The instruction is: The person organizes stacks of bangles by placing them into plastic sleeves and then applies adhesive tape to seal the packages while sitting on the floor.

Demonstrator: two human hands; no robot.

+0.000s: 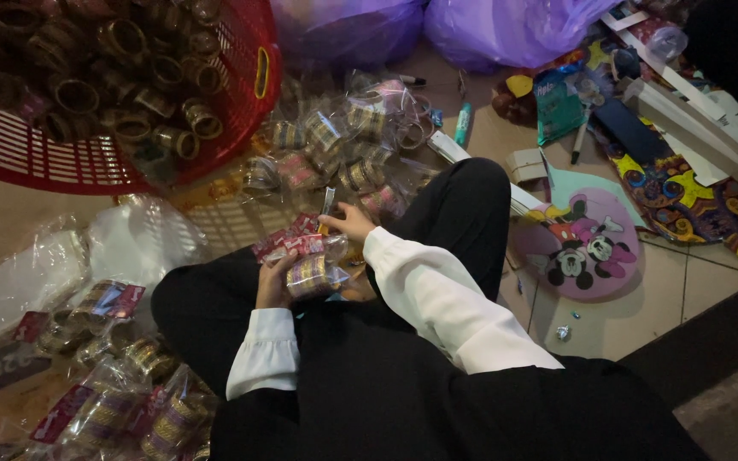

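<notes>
I sit cross-legged on the floor in black clothes with white sleeves. My left hand [273,282] grips a clear packet of gold bangles [311,275] with a red card header, held over my lap. My right hand [348,223] reaches forward just past that packet, pinching a small silvery object [328,201] at its fingertips. Right in front of my hands lies a heap of several bagged bangle sets [335,149].
A red plastic basket [245,102] full of loose gold bangles stands at the top left. More packed bangle sets [121,393] and clear bags [19,282] lie at my left. Purple bags [506,30], a round cartoon-mouse fan [587,243], pens, cardboard and patterned cloth sit to the right.
</notes>
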